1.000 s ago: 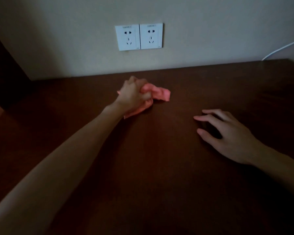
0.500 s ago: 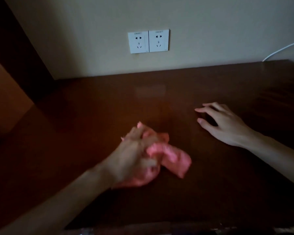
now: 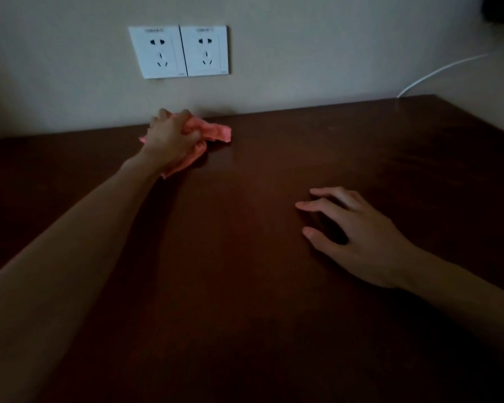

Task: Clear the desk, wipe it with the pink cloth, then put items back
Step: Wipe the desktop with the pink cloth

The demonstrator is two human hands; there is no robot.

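One hand (image 3: 173, 138) bunches pink cloth (image 3: 213, 132) against desk (image 3: 245, 286).

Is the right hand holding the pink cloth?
No, the left hand grips the pink cloth near the wall, while the right hand rests with spread fingers on the desk.

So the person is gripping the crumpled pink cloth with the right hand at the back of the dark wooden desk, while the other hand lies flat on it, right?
Not quite: the head view shows the left hand gripping the crumpled pink cloth at the back of the dark wooden desk. The right hand lies flat on it.
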